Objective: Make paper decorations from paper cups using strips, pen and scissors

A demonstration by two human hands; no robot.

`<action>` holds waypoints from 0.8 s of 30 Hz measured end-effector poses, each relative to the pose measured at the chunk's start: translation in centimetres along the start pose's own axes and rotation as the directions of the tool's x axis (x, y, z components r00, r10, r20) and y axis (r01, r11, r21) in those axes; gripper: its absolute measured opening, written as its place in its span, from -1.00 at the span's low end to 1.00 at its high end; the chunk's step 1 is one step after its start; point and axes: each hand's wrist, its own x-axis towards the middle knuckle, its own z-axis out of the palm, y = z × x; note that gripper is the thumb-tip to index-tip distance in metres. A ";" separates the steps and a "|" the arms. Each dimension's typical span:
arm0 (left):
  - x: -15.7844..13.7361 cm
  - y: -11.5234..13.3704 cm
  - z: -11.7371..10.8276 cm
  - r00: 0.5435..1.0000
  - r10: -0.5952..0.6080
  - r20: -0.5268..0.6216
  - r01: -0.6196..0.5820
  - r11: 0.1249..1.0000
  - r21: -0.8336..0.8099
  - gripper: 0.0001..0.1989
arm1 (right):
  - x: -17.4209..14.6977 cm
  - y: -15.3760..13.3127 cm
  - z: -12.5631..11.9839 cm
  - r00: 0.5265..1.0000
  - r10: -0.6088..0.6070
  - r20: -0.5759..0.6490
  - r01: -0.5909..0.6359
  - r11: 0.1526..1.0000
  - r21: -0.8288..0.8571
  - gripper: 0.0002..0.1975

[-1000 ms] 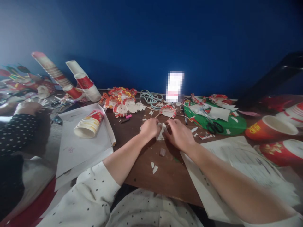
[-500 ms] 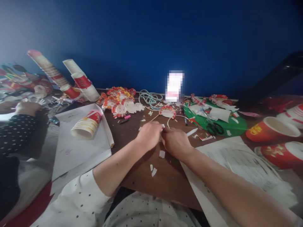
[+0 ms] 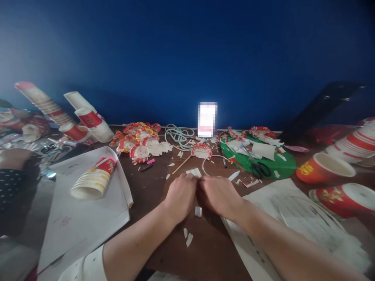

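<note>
Green mat: my landmark, this green mat [image 3: 285,168] sits on the brown table [image 3: 216,249] with scissors [image 3: 260,170] and a white sheet [image 3: 263,151] on it
White tray: way left of the mat, the white tray [image 3: 70,218] has a stack of printed paper cups [image 3: 95,177] lying on its side in it, nested, lots of rims showing
Orange cup: just right of the mat, the orange cup [image 3: 310,169] has its mouth showing, pale inside, can't make out the bottom
Red cup: right of the mat and nearer me, the red cup [image 3: 331,201] has a pale round end, no clue if that's mouth or base
Left hand: left of the mat and nearer me, the left hand [image 3: 181,195] is knuckles up, fingers curled under, so can't tell if it's pinching anything
Right hand: also nearer than the mat, the right hand [image 3: 219,195] is curled in tight right beside the other, hold hidden too
White paper piece: left of the mat, the white paper piece [image 3: 193,171] pokes out just past the left fingertips; can't tell if they're touching it
</note>
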 end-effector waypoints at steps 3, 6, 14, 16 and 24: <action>0.1 0.0 0.1 1.000 0.012 0.025 -0.013 0.999 0.036 -0.71 | 0.1 0.5 -0.4 1.000 0.011 0.024 -0.012 0.999 0.052 -0.73; 0.3 0.0 0.2 0.998 0.018 0.056 -0.025 0.993 0.118 -0.72 | 0.6 2.7 -1.2 0.993 0.095 -0.073 -0.083 0.985 0.153 -0.69; 0.5 0.4 0.1 0.994 0.052 0.091 -0.068 0.980 0.185 -0.72 | 6.1 10.6 -2.2 0.845 0.522 -0.118 -0.511 0.852 0.113 -0.58; 0.4 0.5 0.2 0.994 0.069 0.091 -0.085 0.977 0.194 -0.71 | 7.6 11.1 -2.0 0.838 0.537 -0.102 -0.534 0.844 0.055 -0.58; 0.2 0.5 0.7 0.989 0.123 0.086 -0.137 0.971 0.195 -0.73 | 9.7 12.0 -2.0 0.796 0.606 -0.015 -0.605 0.796 0.029 -0.58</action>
